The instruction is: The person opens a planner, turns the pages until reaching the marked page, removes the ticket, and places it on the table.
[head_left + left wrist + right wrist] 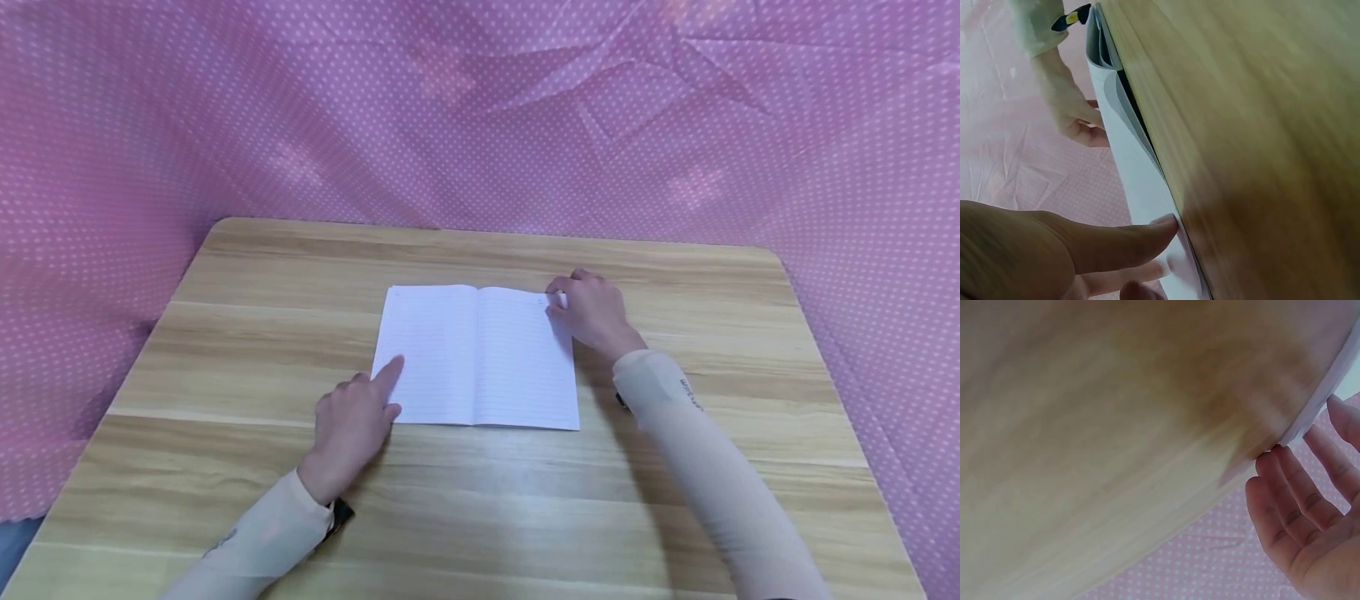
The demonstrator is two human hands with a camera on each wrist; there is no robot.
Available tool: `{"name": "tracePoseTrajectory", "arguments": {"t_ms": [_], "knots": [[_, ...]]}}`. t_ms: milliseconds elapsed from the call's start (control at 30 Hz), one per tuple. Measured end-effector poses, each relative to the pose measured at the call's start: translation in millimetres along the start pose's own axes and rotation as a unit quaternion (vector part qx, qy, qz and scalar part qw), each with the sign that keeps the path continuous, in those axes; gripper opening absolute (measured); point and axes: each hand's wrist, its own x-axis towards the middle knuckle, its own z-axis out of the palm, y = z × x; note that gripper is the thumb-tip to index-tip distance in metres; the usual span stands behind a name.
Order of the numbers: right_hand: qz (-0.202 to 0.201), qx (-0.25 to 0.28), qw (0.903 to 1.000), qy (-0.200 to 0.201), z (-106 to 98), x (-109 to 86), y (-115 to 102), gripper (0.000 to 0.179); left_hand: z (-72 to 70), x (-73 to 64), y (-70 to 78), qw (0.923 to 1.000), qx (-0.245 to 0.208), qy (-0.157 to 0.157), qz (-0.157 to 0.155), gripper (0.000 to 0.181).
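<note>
An open notebook (pixel 517 367) with lined white pages lies on the wooden table, its spine running away from me. My left hand (pixel 348 429) is at the lower left of the notebook. Its index finger stretches onto the left page, and the thumb touches near the page's edge, as the left wrist view shows. At the upper right corner, my right hand (pixel 595 310) pinches the right page's corner between thumb and fingers. In the right wrist view the other fingers (pixel 1294 506) lie beside that corner; how many sheets are held is hidden.
The wooden table (pixel 712 292) has rounded far corners. A pink dotted cloth (pixel 480 125) hangs behind it and along both sides. Dark wrist straps show beneath the light sleeves (pixel 712 467).
</note>
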Motion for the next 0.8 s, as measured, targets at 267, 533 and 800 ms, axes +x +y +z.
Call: {"name": "tracePoseTrajectory", "arguments": {"t_ms": [267,533,800], "knots": [[0.011,0.072,0.9967,0.037,0.0,3.5,1.0,0.015,-2.1,1.5,-0.9,0.9994,-0.011,-0.033,0.005,0.055],[-0.016,0.095,0.9926,0.074,-4.7,4.9,2.3,0.022,-2.6,2.7,-1.1,0.9989,-0.020,-0.042,0.000,0.055],[-0.059,0.085,0.9867,0.125,-12.2,5.3,-1.5,0.028,-3.0,3.1,-1.5,0.9987,-0.021,-0.047,-0.002,0.055]]}}
